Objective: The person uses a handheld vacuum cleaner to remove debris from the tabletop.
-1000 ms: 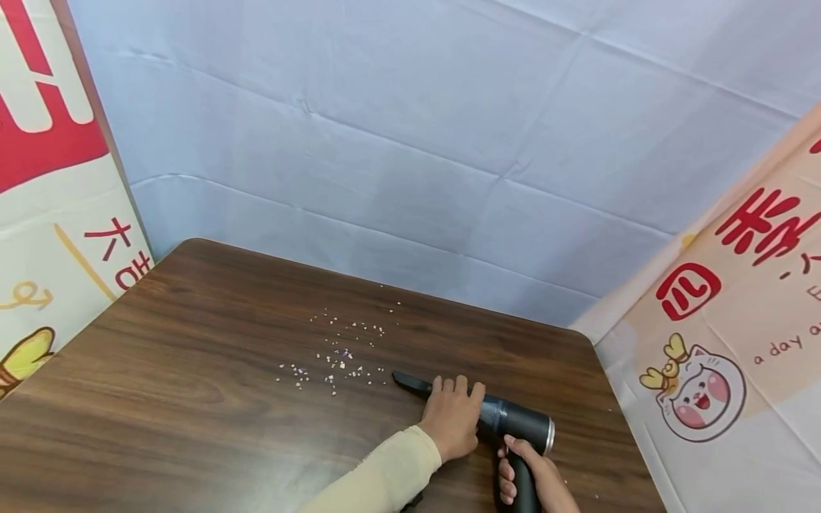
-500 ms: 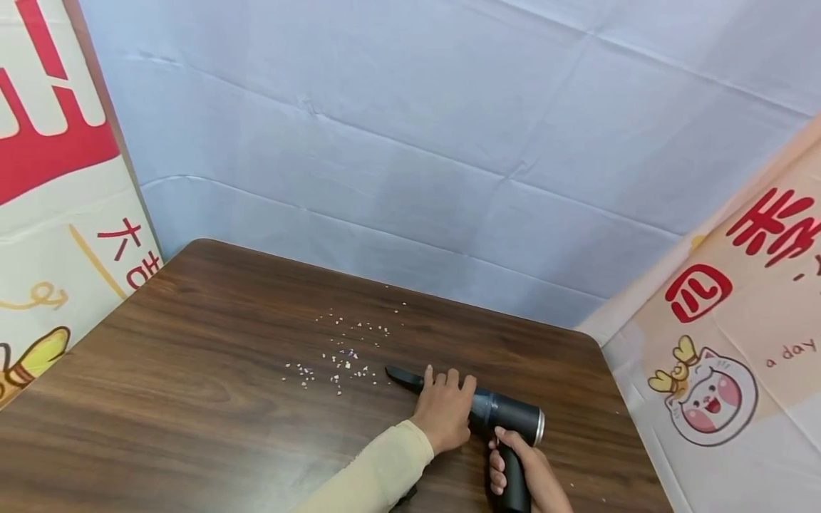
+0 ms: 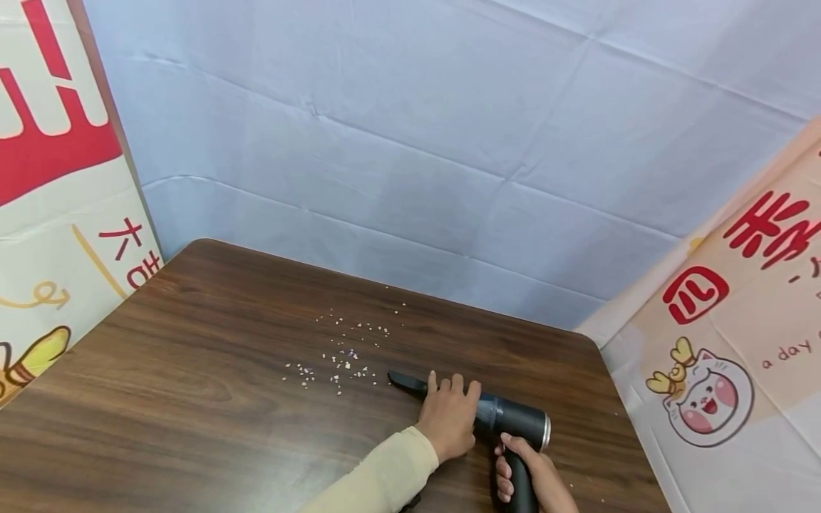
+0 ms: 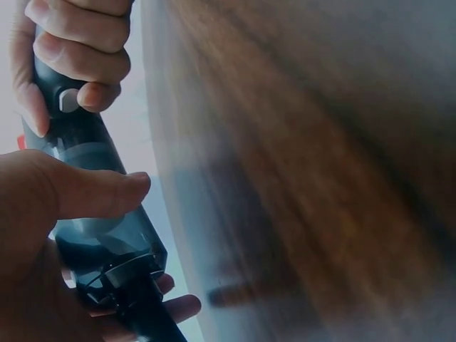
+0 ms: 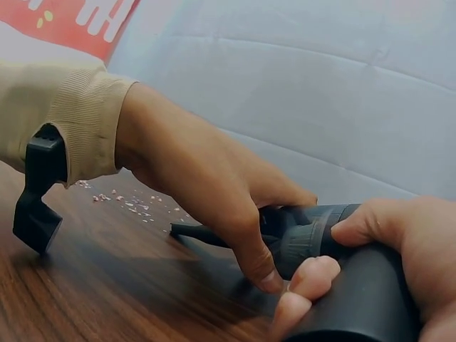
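Observation:
A black handheld vacuum cleaner (image 3: 518,420) with a clear, bluish front section and a flat narrow nozzle (image 3: 405,382) lies low over the brown table. My right hand (image 3: 535,470) grips its handle, thumb near the top of the grip. My left hand (image 3: 449,419) holds the front section from above; in the left wrist view its thumb (image 4: 107,192) and fingers wrap round the clear part. Small pale crumbs (image 3: 346,365) with a few purple bits lie scattered left of the nozzle, whose tip is right at the nearest ones.
The wood-grain table (image 3: 212,427) has a rounded far edge against a pale blue cloth wall (image 3: 385,142). Printed banners stand at the left (image 3: 58,178) and right (image 3: 725,342). A black wrist device (image 5: 44,192) hangs under the left sleeve (image 5: 85,121).
The view shifted slightly between the first two frames. Over the last half second, the vacuum and both hands moved a little to the right; the crumbs look the same.

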Demonstrator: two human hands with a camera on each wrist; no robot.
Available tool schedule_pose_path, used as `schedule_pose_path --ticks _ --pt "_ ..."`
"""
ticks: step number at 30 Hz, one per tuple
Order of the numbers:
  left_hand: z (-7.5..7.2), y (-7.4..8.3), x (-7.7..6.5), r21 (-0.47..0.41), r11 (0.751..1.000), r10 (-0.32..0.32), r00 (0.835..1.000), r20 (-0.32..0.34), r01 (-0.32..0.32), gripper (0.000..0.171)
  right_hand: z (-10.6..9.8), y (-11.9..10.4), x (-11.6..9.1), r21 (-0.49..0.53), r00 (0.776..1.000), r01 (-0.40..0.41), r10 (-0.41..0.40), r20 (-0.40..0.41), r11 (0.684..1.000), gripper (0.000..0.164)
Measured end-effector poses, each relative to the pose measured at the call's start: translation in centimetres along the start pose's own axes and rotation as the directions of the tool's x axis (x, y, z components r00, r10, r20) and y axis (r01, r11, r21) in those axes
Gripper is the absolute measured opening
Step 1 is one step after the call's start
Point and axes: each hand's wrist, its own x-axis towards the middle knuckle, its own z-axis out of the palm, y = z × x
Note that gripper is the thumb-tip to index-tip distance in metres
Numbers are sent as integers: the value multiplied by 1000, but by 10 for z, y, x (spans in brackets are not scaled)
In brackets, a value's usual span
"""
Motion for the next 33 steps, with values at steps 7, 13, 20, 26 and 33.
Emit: schedule_pose_path --ticks 7,13,20,26,33 --pt "0 1 -1 -6 1000 7 1000 23 -7 66 -2 1 -2 0 1000 -14 14 22 1000 29" --pt "-2 0 -3 -5 1000 1 999 45 0 70 -4 3 0 15 995 -28 26 97 1000 27" --pt "-4 -3 -6 13 1000 -18 998 54 18 72 0 5 4 33 989 -37 32 143 999 28" --pt "-6 -11 -9 11 999 -31 999 39 31 67 9 5 9 27 991 -32 28 130 999 29" --pt "-8 -20 -10 26 998 -55 998 15 54 68 19 5 15 12 997 -13 12 80 1000 29"
